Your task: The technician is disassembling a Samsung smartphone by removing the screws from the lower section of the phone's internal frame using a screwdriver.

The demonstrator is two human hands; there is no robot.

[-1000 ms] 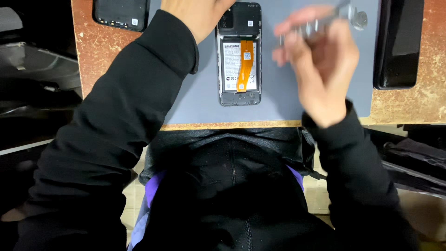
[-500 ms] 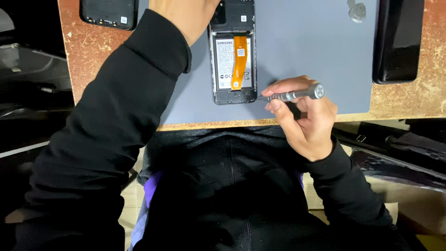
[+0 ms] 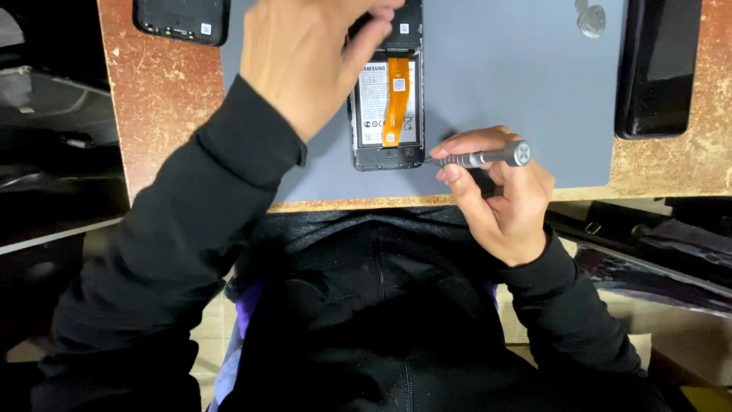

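Your right hand (image 3: 499, 194) fingers pinch the screwdriver (image 3: 480, 159) — tip at the open phone's (image 3: 386, 91) bottom corner. Your left hand (image 3: 309, 61) presses the phone's top. A slip could scratch its orange cable (image 3: 395, 99).

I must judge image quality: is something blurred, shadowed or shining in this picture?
Head view: left hand slightly soft at the top edge; right hand and screwdriver sharp; opened phone readable, little glare; grey mat evenly lit, soft shadows; lap area dark.
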